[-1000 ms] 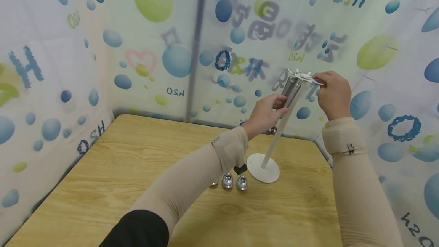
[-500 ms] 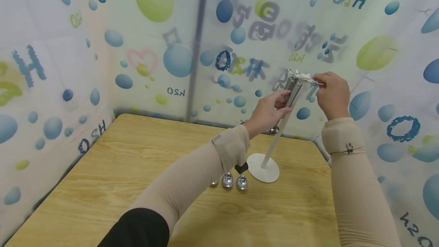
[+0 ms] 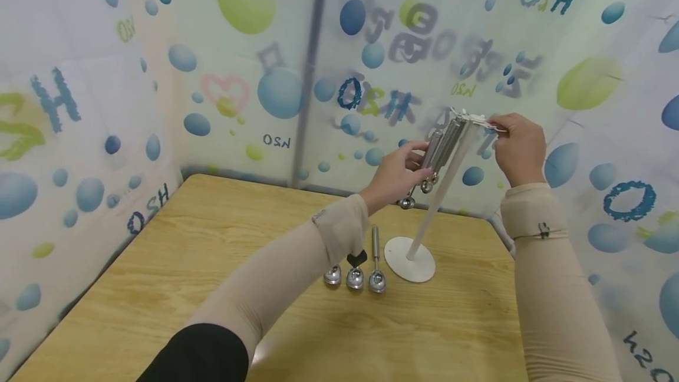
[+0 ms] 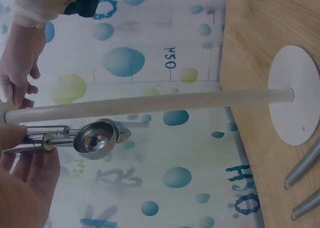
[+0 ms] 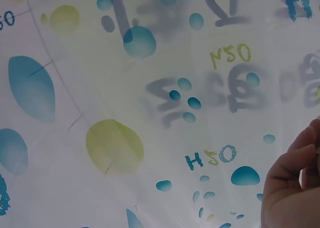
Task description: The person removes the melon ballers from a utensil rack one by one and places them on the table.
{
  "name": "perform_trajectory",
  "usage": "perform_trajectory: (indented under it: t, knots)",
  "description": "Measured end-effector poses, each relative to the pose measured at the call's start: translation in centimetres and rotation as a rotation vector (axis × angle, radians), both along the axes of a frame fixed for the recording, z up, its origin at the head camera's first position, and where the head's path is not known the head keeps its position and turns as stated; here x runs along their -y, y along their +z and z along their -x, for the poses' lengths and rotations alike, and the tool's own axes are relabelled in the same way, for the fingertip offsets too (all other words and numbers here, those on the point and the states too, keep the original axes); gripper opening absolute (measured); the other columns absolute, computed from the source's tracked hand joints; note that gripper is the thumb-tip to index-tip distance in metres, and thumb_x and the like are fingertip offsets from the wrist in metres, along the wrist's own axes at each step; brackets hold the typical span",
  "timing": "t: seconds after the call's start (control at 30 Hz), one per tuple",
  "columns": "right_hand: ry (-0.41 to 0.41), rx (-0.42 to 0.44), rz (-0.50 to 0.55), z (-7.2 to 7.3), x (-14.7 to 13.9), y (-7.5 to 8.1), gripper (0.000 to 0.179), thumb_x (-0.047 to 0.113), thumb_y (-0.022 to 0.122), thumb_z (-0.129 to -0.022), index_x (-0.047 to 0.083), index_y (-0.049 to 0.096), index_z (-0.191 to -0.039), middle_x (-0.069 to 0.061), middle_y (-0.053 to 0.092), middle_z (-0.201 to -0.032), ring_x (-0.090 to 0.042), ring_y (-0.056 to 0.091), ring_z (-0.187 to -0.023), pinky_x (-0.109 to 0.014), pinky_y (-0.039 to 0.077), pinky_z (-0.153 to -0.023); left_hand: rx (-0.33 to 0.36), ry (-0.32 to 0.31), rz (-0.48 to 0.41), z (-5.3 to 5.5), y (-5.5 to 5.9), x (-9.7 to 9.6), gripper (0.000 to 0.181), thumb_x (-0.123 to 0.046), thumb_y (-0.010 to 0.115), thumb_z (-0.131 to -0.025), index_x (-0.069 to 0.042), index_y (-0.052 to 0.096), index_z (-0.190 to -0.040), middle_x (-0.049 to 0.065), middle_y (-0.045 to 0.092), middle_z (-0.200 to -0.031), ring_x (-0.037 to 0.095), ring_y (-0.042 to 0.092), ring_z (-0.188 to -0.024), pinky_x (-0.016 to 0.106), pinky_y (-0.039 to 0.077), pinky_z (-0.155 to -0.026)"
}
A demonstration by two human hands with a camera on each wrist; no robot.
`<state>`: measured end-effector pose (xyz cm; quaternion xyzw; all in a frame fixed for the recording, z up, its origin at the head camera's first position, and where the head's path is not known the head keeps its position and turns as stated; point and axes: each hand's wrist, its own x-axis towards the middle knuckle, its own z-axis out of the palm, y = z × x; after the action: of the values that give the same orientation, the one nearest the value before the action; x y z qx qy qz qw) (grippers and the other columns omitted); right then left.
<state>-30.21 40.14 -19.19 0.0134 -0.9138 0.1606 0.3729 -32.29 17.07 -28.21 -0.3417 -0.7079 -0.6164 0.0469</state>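
While right grip (image 3: 520, 151) pinches stand (image 3: 441, 193), scoop (image 3: 432, 147) in left grip (image 3: 394, 174), bowl (image 3: 406, 202) below

Left forearm (image 3: 281, 276): I slant it up to the right, beige-sleeved, black cloth (image 3: 198, 352) at its lower end.
Left cuff (image 3: 342, 223): beige, round my wrist.
Left hand (image 3: 396, 175): my thumb and fingers (image 4: 44, 170) are curled in a grip.
Right forearm (image 3: 557, 305): I raise it nearly upright, also beige-sleeved.
Right cuff (image 3: 533, 211): beige, thin dark band round it.
Right hand (image 3: 520, 149): higher than my left, pinching, fingertips pointing left.
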Motion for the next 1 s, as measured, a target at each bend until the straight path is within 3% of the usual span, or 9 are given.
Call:
perform_trajectory:
  t: [0.23,0.4,0.6,1.0]
  knots:
    - [-0.003,-0.006,0.029,-0.2,-0.5,-0.3,0.051,-0.015,0.040,-0.090,0.002,0.070,-0.128,-0.021,0.068,-0.126,-0.043,0.065,-0.107,-0.049,0.048,-0.076,0.041,0.074,0.012,1.2,-2.1,2.8,0.046,-0.013,0.071,-0.097,-0.012,0.055,-0.141,0.004,0.070,-0.113,0.012,0.067,-0.095,0.028,0.058,-0.077]
    - [0.012,-0.032,0.027,0.0,-0.5,-0.4,0.049,-0.014,0.038,-0.092,0.001,0.071,-0.126,-0.022,0.068,-0.124,-0.044,0.064,-0.107,-0.055,0.049,-0.082,0.053,0.145,0.050,1.9,-3.6,4.8,0.044,-0.014,0.071,-0.097,-0.013,0.056,-0.139,0.005,0.069,-0.115,0.015,0.067,-0.097,0.030,0.058,-0.079]
    - [0.009,-0.071,0.027,0.0,-0.2,-0.5,0.049,-0.014,0.037,-0.092,0.001,0.073,-0.123,-0.021,0.070,-0.121,-0.043,0.065,-0.106,-0.053,0.049,-0.080,0.079,0.198,0.080,2.4,-4.8,6.8,0.044,-0.017,0.072,-0.097,-0.013,0.058,-0.138,0.005,0.068,-0.115,0.017,0.066,-0.100,0.032,0.058,-0.080]
    - [0.017,-0.119,0.029,0.0,0.1,-0.7,0.052,-0.015,0.035,-0.086,-0.001,0.074,-0.118,-0.023,0.071,-0.115,-0.044,0.067,-0.102,-0.054,0.050,-0.081,0.128,0.232,0.117,3.2,-7.6,10.8,0.041,-0.015,0.072,-0.097,-0.011,0.059,-0.135,0.007,0.067,-0.115,0.022,0.067,-0.102,0.036,0.059,-0.083]
